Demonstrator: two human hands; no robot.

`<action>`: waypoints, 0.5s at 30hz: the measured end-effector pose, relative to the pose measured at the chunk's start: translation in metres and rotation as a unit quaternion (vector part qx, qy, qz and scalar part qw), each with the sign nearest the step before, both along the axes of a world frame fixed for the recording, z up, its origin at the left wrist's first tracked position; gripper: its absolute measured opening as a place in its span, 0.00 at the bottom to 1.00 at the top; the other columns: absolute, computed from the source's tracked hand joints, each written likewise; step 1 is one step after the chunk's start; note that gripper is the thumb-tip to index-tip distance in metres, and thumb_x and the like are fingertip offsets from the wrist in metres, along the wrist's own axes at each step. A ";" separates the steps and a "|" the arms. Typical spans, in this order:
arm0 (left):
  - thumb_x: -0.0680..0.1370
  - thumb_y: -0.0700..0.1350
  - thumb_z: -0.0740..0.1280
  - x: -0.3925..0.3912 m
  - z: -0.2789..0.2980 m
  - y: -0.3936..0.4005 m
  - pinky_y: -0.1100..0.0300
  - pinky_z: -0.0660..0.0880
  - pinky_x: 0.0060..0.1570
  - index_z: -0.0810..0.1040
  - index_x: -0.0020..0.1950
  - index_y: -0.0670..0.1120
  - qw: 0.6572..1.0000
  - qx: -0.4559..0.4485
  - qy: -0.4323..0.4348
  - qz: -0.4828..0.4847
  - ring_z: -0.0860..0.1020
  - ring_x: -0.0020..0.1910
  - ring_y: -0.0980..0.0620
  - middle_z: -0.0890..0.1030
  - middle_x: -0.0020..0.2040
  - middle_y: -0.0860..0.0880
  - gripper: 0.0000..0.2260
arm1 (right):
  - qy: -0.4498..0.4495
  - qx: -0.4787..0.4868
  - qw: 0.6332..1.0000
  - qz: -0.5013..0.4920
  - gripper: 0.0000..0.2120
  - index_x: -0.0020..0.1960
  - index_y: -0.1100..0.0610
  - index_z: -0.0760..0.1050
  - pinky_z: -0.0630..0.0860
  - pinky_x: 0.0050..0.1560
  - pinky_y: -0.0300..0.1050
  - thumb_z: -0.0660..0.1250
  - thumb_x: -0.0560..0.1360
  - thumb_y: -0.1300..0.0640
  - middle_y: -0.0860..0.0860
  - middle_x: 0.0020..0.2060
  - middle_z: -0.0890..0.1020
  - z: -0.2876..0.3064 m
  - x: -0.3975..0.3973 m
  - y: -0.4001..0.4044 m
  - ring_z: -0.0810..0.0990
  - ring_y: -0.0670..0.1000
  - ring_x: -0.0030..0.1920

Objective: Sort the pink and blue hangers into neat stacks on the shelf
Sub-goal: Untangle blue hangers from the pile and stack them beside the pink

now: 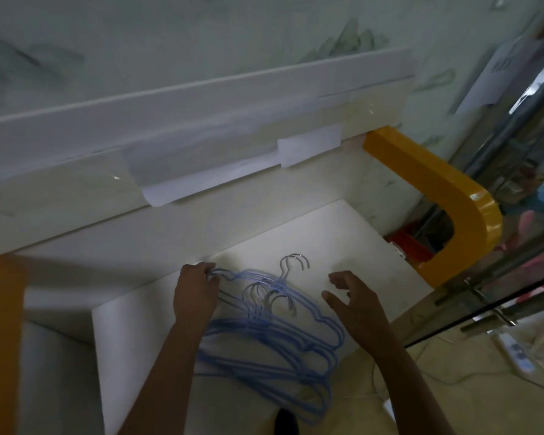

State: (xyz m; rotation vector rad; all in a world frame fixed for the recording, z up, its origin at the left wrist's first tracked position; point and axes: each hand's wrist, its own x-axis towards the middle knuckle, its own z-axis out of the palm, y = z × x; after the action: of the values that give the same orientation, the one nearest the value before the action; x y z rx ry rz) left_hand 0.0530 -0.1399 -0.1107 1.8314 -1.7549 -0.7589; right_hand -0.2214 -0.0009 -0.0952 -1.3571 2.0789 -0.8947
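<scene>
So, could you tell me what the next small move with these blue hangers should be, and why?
Probably bring the right hand down onto the right end of the blue hangers and square them up: the left hand already pinches the left end, the right hovers open, and the hooks point different ways.

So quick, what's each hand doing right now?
Left hand: pinching the end of the top blue hanger in the pile.
Right hand: open, fingers loosely curled, holding nothing, beside the hangers.

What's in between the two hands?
In the head view, blue hangers and their metal hooks lie between the left hand and the right hand.
</scene>
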 end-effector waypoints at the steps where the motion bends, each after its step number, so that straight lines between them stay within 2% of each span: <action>1: 0.77 0.41 0.69 0.000 0.000 -0.001 0.51 0.75 0.55 0.82 0.59 0.47 1.000 -0.006 -0.007 0.006 0.79 0.53 0.42 0.77 0.57 0.42 0.11 | -0.001 0.000 1.000 -0.001 0.18 0.63 0.51 0.72 0.70 0.56 0.39 0.70 0.76 0.51 0.44 0.57 0.78 0.000 -0.003 0.000 0.75 0.44 0.57; 6: 0.77 0.45 0.70 0.011 0.002 0.000 0.53 0.79 0.48 0.84 0.48 0.54 0.999 -0.033 -0.013 -0.001 0.81 0.44 0.48 0.82 0.49 0.48 0.05 | -0.007 0.004 1.000 -0.009 0.17 0.63 0.51 0.72 0.71 0.58 0.40 0.69 0.76 0.51 0.44 0.57 0.78 0.002 -0.006 0.000 0.76 0.45 0.57; 9: 0.77 0.48 0.70 0.025 0.004 0.007 0.48 0.81 0.42 0.81 0.43 0.59 1.000 -0.014 0.022 0.004 0.82 0.36 0.48 0.82 0.43 0.53 0.06 | -0.007 0.005 1.000 -0.011 0.17 0.63 0.51 0.72 0.71 0.57 0.39 0.69 0.76 0.50 0.44 0.57 0.78 0.002 -0.005 0.003 0.76 0.45 0.57; 12: 0.78 0.46 0.68 0.036 0.007 0.019 0.47 0.82 0.36 0.81 0.42 0.56 0.997 0.020 0.077 0.016 0.83 0.33 0.48 0.84 0.36 0.54 0.06 | -0.005 -0.008 1.000 -0.010 0.16 0.62 0.51 0.73 0.71 0.55 0.39 0.70 0.76 0.51 0.45 0.56 0.79 0.002 -0.001 0.009 0.77 0.45 0.55; 15: 0.80 0.38 0.65 0.038 0.013 0.036 0.46 0.81 0.34 0.79 0.44 0.48 0.976 0.062 0.207 0.042 0.83 0.29 0.41 0.84 0.36 0.46 0.08 | -0.011 -0.006 1.000 -0.005 0.14 0.61 0.52 0.74 0.71 0.53 0.37 0.70 0.76 0.53 0.45 0.55 0.80 0.003 0.007 0.019 0.77 0.44 0.55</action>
State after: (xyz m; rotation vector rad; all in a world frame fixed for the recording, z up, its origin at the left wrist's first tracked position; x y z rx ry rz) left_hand 0.0906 -0.1044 -0.0975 1.6609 -1.3821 -1.1426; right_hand -0.2143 0.0183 -0.0926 -1.3388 2.0688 -0.9233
